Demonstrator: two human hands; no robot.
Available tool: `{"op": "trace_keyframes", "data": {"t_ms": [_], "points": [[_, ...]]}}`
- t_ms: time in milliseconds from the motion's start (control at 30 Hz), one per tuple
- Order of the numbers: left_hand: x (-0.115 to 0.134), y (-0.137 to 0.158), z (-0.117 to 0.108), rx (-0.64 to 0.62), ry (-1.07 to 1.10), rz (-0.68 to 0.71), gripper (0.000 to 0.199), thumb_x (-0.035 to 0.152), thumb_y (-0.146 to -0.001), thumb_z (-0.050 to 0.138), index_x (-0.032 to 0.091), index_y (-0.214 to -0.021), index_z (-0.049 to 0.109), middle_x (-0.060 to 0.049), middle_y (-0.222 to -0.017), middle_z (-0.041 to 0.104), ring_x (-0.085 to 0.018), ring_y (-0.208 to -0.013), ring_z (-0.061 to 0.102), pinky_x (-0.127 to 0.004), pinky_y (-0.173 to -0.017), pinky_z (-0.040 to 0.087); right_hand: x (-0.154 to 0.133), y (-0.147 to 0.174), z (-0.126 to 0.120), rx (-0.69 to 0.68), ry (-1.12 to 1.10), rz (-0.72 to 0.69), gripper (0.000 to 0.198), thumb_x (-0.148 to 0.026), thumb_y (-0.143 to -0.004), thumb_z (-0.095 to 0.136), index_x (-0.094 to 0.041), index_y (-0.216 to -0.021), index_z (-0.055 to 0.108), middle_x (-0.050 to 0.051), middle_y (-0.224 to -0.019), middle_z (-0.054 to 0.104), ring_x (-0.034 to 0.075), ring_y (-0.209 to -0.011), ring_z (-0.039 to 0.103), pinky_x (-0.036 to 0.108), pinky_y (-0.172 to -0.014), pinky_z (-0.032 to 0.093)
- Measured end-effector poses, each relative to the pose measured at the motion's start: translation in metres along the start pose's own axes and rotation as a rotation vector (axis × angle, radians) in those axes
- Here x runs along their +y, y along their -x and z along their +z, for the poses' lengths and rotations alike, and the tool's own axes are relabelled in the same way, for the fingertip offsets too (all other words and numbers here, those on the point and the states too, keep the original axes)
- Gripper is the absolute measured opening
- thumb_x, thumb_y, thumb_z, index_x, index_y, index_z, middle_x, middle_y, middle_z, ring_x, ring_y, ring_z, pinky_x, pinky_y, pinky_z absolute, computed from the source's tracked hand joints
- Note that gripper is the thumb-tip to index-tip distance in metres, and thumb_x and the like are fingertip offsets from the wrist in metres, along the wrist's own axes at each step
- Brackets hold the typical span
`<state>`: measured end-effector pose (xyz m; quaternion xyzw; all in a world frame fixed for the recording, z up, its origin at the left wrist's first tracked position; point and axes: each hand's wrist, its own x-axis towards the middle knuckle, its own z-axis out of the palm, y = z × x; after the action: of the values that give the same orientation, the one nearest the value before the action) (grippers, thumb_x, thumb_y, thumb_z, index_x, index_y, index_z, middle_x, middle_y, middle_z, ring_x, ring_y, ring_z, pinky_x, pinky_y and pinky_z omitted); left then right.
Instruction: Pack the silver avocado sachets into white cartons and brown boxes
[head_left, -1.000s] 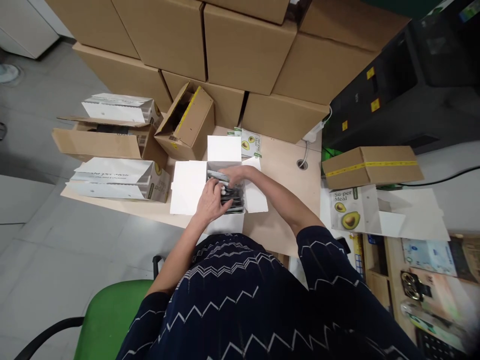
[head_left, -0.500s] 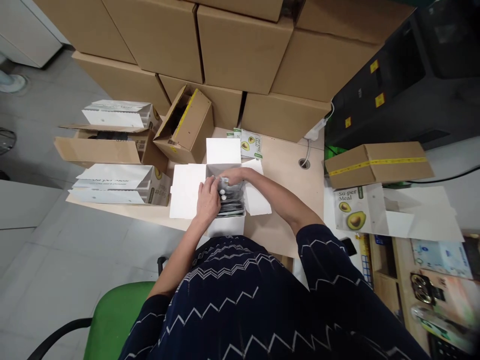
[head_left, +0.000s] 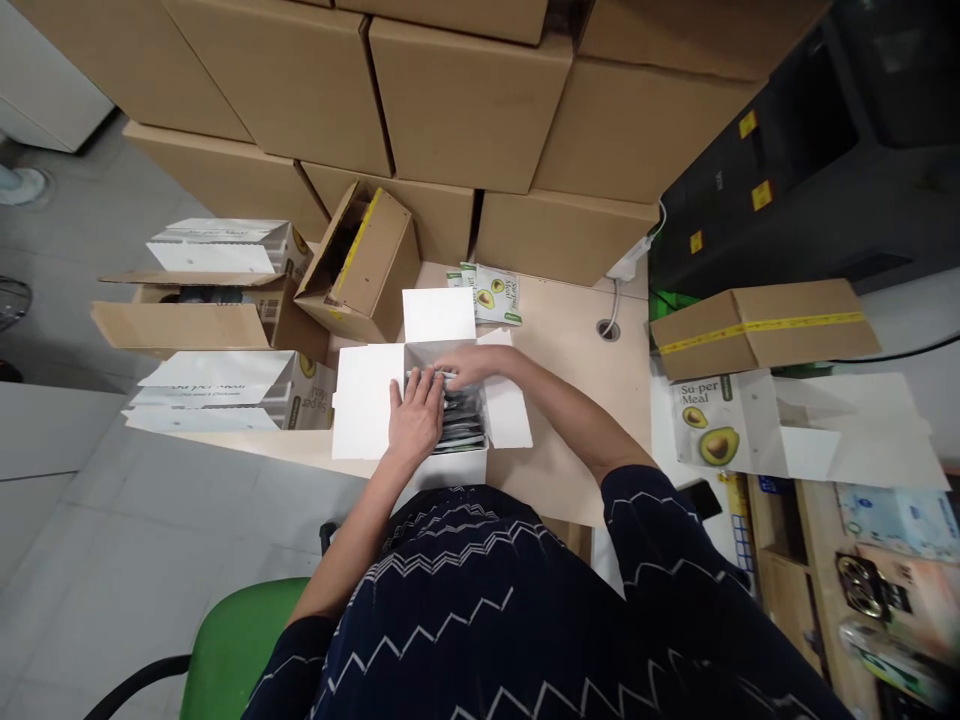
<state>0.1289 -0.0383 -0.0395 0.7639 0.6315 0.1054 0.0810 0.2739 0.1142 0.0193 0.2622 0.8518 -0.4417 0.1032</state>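
An open white carton point(head_left: 459, 468) stands in front of me with its flaps spread out. Dark, flat sachets point(head_left: 461, 425) are packed in a row inside it. My left hand point(head_left: 415, 415) lies over the carton's left wall, fingers stretched out and their tips by the sachets. From the right, my right hand point(head_left: 472, 365) reaches into the far end of the carton. Its fingers are bent together around the top edge of a sachet point(head_left: 448, 376), and the fingertips are partly hidden.
Loose avocado-print sachets point(head_left: 495, 295) lie behind the carton. On the left are printed cartons point(head_left: 307, 390) and opened brown boxes point(head_left: 382, 265). Stacked brown boxes point(head_left: 465, 110) line the back. A black machine point(head_left: 795, 190), a taped box point(head_left: 765, 325) and another printed carton point(head_left: 720, 425) are on the right.
My left hand has flattened, its fingers more spread across the carton's left wall. My right hand has sunk closer to the sachets, and the sachet with white dots is now covered. The view has shifted slightly.
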Motion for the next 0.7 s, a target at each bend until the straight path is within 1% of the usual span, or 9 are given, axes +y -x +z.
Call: {"op": "trace_keyframes", "data": {"t_ms": [67,133,200,233,333,400,467,567,700], "points": [[0.0,0.001,0.0,-0.008,-0.01,-0.003,0.05,0.028,-0.101,0.031,0.017,-0.148,0.046,-0.013,-0.157,0.041,-0.035,-0.148,0.032,-0.068,-0.119,0.018,0.013,0.012,-0.026,0.241,-0.237,-0.046,0.029,-0.024,-0.087,0.063,-0.018,-0.115,0.067,0.006,-0.094,0.075,0.015,-0.077,0.068,0.028,-0.071,0.056],[0.0,0.001,0.0,-0.008,-0.009,-0.007,0.05,0.027,-0.101,0.032,0.017,-0.148,0.047,-0.013,-0.157,0.042,-0.035,-0.149,0.032,-0.067,-0.12,0.017,0.039,0.019,-0.052,0.608,-0.363,-0.001,0.031,-0.033,-0.094,0.055,-0.019,-0.121,0.062,0.005,-0.094,0.073,0.013,-0.073,0.067,0.025,-0.067,0.056],[0.0,0.002,0.001,-0.004,0.002,-0.01,0.051,0.026,-0.1,0.033,0.018,-0.148,0.046,-0.013,-0.157,0.042,-0.035,-0.149,0.032,-0.067,-0.12,0.016,0.073,0.017,-0.067,0.899,-0.31,0.16,0.04,-0.038,-0.094,0.055,-0.019,-0.129,0.058,0.008,-0.105,0.071,0.015,-0.085,0.068,0.029,-0.075,0.057],[0.0,0.002,0.001,-0.002,0.008,-0.012,0.051,0.026,-0.1,0.034,0.019,-0.149,0.045,-0.013,-0.157,0.042,-0.034,-0.149,0.032,-0.067,-0.12,0.016,0.091,0.013,-0.07,0.955,-0.241,0.272,0.048,-0.039,-0.092,0.058,-0.018,-0.135,0.054,0.011,-0.115,0.068,0.019,-0.098,0.067,0.034,-0.085,0.056],[0.0,0.003,0.001,-0.002,0.018,-0.018,0.052,0.025,-0.099,0.036,0.02,-0.15,0.045,-0.012,-0.157,0.043,-0.034,-0.149,0.032,-0.067,-0.12,0.016,0.14,-0.006,-0.057,0.774,-0.006,0.597,0.083,-0.038,-0.081,0.072,-0.019,-0.153,0.036,0.02,-0.154,0.04,0.036,-0.139,0.041,0.055,-0.111,0.038],[0.001,0.003,0.001,-0.008,0.011,-0.019,0.051,0.025,-0.099,0.035,0.02,-0.149,0.046,-0.012,-0.157,0.043,-0.034,-0.149,0.032,-0.066,-0.121,0.016,0.164,-0.019,-0.039,0.565,0.102,0.725,0.104,-0.039,-0.076,0.079,-0.024,-0.16,0.02,0.018,-0.166,0.014,0.044,-0.15,0.015,0.067,-0.115,0.023],[0.0,0.003,0.002,-0.014,-0.002,-0.019,0.05,0.026,-0.1,0.034,0.019,-0.148,0.047,-0.011,-0.157,0.042,-0.034,-0.149,0.032,-0.066,-0.121,0.016,0.179,-0.03,-0.023,0.438,0.15,0.779,0.113,-0.039,-0.075,0.079,-0.029,-0.162,0.008,0.016,-0.169,-0.001,0.046,-0.152,0.002,0.073,-0.114,0.015],[0.0,0.004,0.002,-0.022,-0.011,-0.015,0.05,0.027,-0.1,0.033,0.018,-0.148,0.047,-0.011,-0.157,0.041,-0.034,-0.149,0.032,-0.065,-0.121,0.017,0.189,-0.039,-0.008,0.413,0.166,0.774,0.104,-0.029,-0.083,0.07,-0.028,-0.162,0.004,0.015,-0.169,0.0,0.044,-0.153,0.003,0.071,-0.115,0.013],[0.0,0.004,0.0,-0.024,-0.005,-0.017,0.052,0.026,-0.1,0.035,0.019,-0.15,0.045,-0.011,-0.158,0.041,-0.034,-0.149,0.031,-0.066,-0.121,0.017,0.177,-0.026,0.009,0.451,0.22,0.69,0.083,-0.018,-0.088,0.053,-0.022,-0.162,0.016,0.014,-0.168,0.011,0.039,-0.153,0.012,0.067,-0.118,0.012]]}}
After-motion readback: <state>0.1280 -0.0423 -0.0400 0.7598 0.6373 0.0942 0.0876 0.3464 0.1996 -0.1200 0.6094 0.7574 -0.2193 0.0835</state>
